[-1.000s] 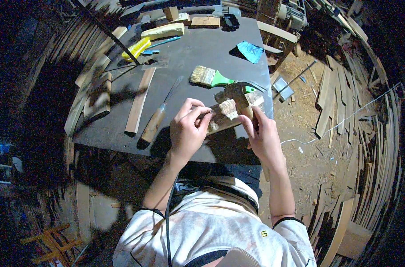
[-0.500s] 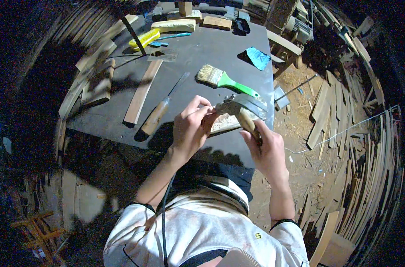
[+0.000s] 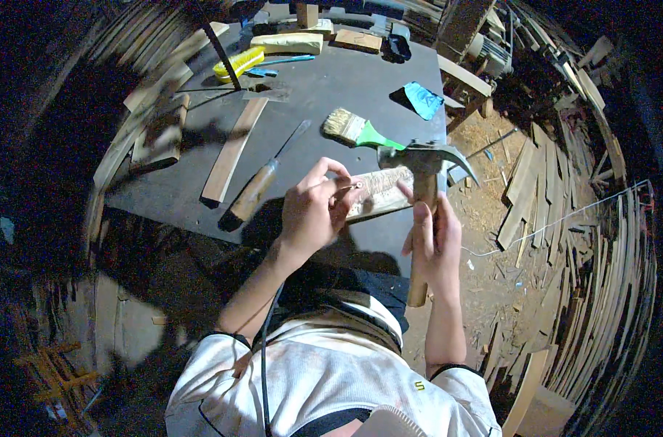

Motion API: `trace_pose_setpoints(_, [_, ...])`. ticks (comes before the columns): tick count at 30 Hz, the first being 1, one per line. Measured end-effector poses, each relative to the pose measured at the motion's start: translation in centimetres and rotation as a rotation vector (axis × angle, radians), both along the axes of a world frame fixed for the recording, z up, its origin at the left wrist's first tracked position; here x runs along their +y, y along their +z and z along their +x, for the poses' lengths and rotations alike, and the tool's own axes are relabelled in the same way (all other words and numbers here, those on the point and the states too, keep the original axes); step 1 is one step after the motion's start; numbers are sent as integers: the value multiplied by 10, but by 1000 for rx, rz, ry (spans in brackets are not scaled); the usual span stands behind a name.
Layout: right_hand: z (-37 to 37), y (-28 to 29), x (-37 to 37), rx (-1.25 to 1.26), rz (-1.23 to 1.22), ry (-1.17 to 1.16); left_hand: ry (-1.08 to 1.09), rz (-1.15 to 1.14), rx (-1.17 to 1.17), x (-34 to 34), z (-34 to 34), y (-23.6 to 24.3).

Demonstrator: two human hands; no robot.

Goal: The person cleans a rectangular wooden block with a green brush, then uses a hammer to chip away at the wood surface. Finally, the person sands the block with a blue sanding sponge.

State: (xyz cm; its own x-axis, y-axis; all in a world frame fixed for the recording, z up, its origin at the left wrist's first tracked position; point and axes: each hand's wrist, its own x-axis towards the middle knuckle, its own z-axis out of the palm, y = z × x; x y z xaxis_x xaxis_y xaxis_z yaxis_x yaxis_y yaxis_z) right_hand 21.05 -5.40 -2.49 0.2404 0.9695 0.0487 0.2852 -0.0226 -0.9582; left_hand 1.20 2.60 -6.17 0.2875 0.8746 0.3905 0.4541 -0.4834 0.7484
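my right hand (image 3: 435, 237) was closed around the wooden handle of a claw hammer (image 3: 423, 191), gripping it near the middle, with the steel head raised just above the near edge of the dark table (image 3: 324, 95). my left hand (image 3: 313, 211) pinched a small nail (image 3: 358, 186) between thumb and fingertips, holding it against a pale wooden block (image 3: 381, 191) that lay at the near right edge of the table, partly under the hammer head. the two hands were close but not touching. just beyond the block lay a paintbrush (image 3: 357, 131) with a green handle. left of my left hand a chisel (image 3: 261, 186) with a wooden handle lay slantwise, and beside it a flat wooden slat (image 3: 234, 149). a blue rag (image 3: 423, 99) sat toward the far right edge, and a yellow brush (image 3: 238, 63) lay at the far left. wood strips (image 3: 594, 240) were stacked on the floor to the right.
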Motion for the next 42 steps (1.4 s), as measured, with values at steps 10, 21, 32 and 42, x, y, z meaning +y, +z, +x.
trace_pose_setpoints(10, [0,-19,7,-142,-96,11,40,77,-99,3,2,-14])
trace_pose_setpoints(21, [2,-34,8,-155,-18,-6,130,63,-147,4,0,-5])
trace_pose_setpoints(32, [0,-23,7,-133,-73,1,70,124,-87,7,2,-12])
trace_pose_setpoints(42, [13,-6,-1,-236,12,17,39,149,7,8,-4,-13])
